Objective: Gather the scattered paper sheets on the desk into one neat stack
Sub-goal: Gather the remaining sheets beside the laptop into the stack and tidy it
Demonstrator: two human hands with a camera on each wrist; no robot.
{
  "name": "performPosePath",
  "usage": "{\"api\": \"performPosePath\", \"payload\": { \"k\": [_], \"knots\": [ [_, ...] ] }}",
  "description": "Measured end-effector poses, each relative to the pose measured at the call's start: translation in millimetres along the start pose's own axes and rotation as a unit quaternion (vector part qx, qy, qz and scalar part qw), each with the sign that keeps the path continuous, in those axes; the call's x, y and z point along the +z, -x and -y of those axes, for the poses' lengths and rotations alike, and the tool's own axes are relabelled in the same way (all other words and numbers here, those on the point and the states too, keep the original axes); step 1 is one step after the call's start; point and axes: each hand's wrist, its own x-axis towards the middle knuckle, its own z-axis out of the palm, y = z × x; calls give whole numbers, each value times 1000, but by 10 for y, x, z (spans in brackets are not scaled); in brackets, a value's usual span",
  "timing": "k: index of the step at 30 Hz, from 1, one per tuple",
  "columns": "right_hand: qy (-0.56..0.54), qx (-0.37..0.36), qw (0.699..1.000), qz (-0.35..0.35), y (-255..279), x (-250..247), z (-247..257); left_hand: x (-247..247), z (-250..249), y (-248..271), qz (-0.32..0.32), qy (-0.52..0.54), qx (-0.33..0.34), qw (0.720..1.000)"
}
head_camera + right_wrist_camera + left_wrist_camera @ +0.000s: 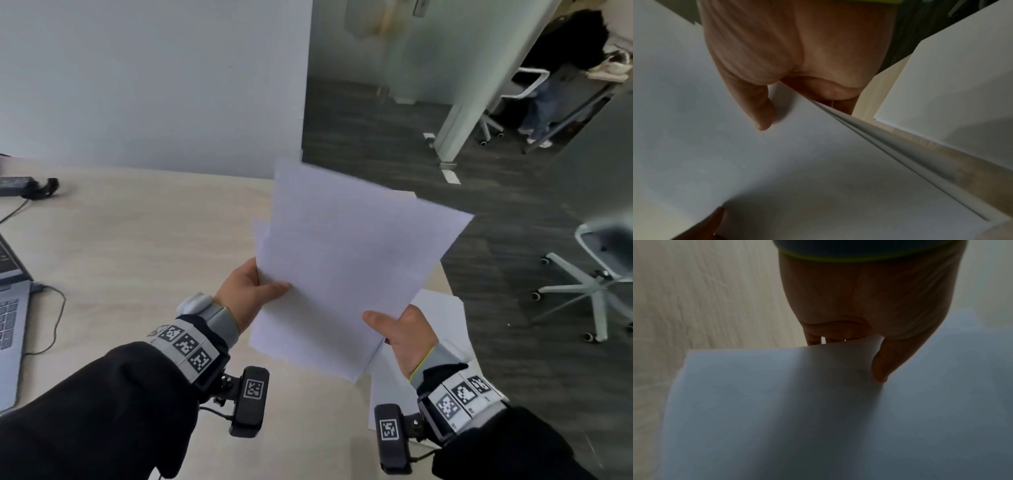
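The pale wooden desk (pixel 137 240) held more loose sheets (pixel 442 308) at four o'clock. Above it, the left hand (pixel 251 291) and right hand (pixel 407 334) each pinched the uneven held sheets (pixel 342 260), which looked light, floppy and slippery, best gripped at opposite edges.

I see white paper sheets (pixel 342 260) above the pale wood-grain desk (pixel 137 240); left of them a grey laptop (pixel 10 308); my sleeves (pixel 102 411) black.

Sheets (pixel 342 260): plain matt white paper, smooth. Desk (pixel 137 240): pale wood-grain, matt. Floor (pixel 496 260): dark carpet, rough.
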Motion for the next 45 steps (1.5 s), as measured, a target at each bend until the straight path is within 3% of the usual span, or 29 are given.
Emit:
{"api": "performPosePath", "payload": {
  "k": [5, 9, 13, 21, 26, 28, 32, 35, 40, 45],
  "knots": [
    [42, 21, 999, 16, 69, -63, -22, 166, 59, 112, -32, 0, -8, 999],
    [53, -4, 998, 36, 120, -158, 49, 218, -10, 184, -62, 18, 14, 998],
    [62, -26, 997, 49, 155, -231, 37, 209, -16, 222, -34, 30, 29, 999],
    [152, 7, 987, 48, 101, -236, -96, 353, 90, 327, -51, -36, -23, 998],
    [205, 42, 973, 93, 66, -291, -165, 377, 229, 308, -72, -105, -67, 990],
    [206, 48, 974, 85, 56, -310, -181, 394, 267, 309, -80, -178, -76, 978],
    [124, 10, 991, 45, 43, -479, -138, 536, 134, 282, -71, -161, -66, 982],
    [74, 38, 996, -6, 16, -734, -254, 808, 125, 182, -53, -175, -108, 977],
    [115, 162, 978, -56, 78, -1243, -705, 1511, 451, 119, 12, -188, -252, 949],
    [116, 204, 967, -101, 95, -1652, -936, 2002, 684, 85, 37, -161, -305, 938]
  ]
}}
